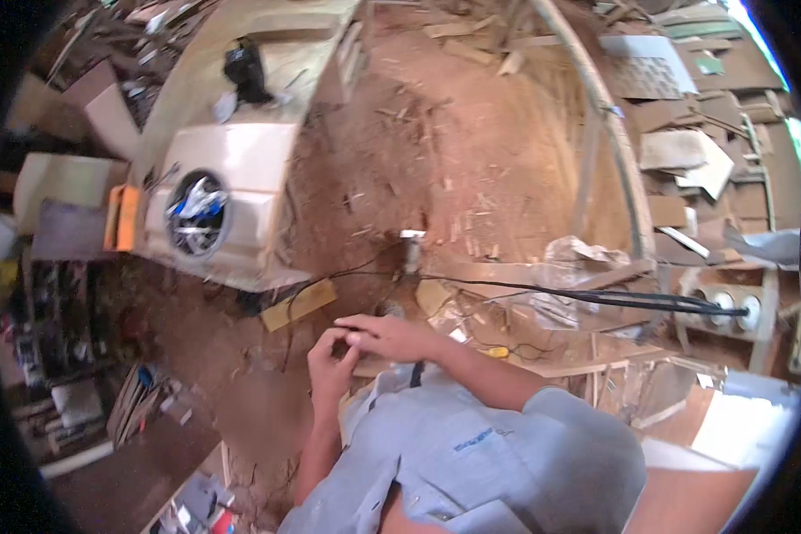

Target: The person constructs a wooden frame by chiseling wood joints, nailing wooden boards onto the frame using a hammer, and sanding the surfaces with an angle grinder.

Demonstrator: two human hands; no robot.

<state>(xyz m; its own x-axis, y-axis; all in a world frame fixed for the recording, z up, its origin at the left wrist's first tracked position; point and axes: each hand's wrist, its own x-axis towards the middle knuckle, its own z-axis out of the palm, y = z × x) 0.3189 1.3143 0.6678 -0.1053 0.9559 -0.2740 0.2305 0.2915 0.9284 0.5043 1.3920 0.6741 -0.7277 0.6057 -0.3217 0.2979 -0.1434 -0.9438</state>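
Observation:
My left hand (332, 358) is raised in front of the blue-grey shirt (498, 454), its fingers curled and its thumb pointing up. From the right, my right hand (387, 336) reaches across, with its fingers together over the fingertips of the left. The two hands touch. Anything pinched between them is too small or hidden to make out. Just beyond them, a yellowish board piece (298, 304) lies on the dirt floor.
A wooden table (231, 147) at upper left bears a black tool (246, 69) and a round container (198, 214). Beside it is an orange object (122, 218). Black cables (596, 294) run rightward to spools. A yellow-handled tool (497, 352) and wood scraps lie around.

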